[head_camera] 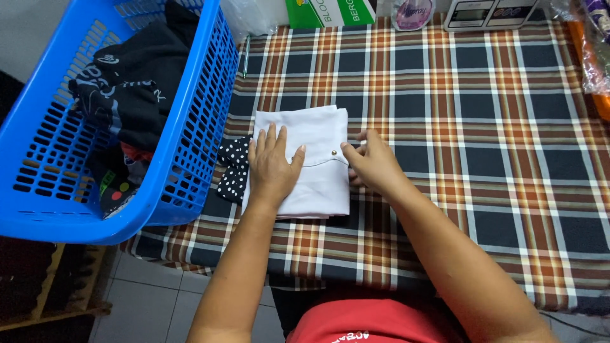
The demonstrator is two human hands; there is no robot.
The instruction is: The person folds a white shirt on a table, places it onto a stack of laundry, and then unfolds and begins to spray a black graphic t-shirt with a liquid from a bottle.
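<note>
Left hand (pixel 272 166) pressed flat, fingers spread, on folded white garment (pixel 305 162) at centre of plaid-covered bench (pixel 483 127). Right hand (pixel 372 164) pinching garment's right edge beside a small gold stud. Black polka-dot cloth (pixel 232 168) peeking out at left, touching blue laundry basket (pixel 190 127) full of dark clothes.

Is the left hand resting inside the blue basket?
No: the left hand lies flat on the white cloth on the table, beside the basket.

White garment (pixel 318 136); blue basket (pixel 197 121); plaid tablecloth (pixel 470 127).
</note>
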